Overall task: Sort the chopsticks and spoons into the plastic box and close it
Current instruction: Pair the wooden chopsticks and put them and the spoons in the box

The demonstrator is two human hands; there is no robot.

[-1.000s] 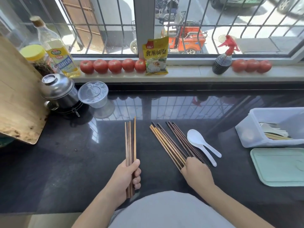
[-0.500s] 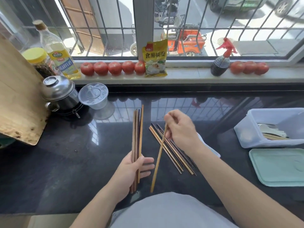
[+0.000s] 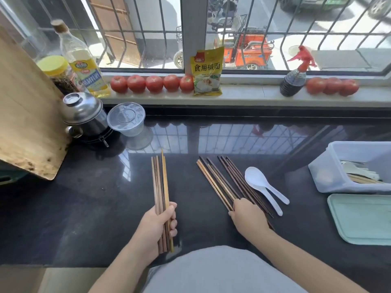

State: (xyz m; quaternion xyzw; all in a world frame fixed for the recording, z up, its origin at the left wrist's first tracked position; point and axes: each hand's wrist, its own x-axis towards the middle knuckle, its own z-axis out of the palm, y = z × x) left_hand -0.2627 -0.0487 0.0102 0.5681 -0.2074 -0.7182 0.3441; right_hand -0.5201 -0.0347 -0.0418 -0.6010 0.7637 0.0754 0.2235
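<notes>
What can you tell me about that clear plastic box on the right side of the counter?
The plastic box is a translucent, whitish rectangular tub with rounded corners, standing open and upright on the dark glossy counter, partly cut off by the right edge of the picture. Inside lie some pale spoons and a few light wooden chopsticks. Its pale green lid lies flat on the counter just in front of it. Neither hand touches the box.

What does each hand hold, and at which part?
Left hand grips a bundle of wooden chopsticks near its lower end. Right hand covers loose chopsticks' near ends; grip unclear.
</notes>
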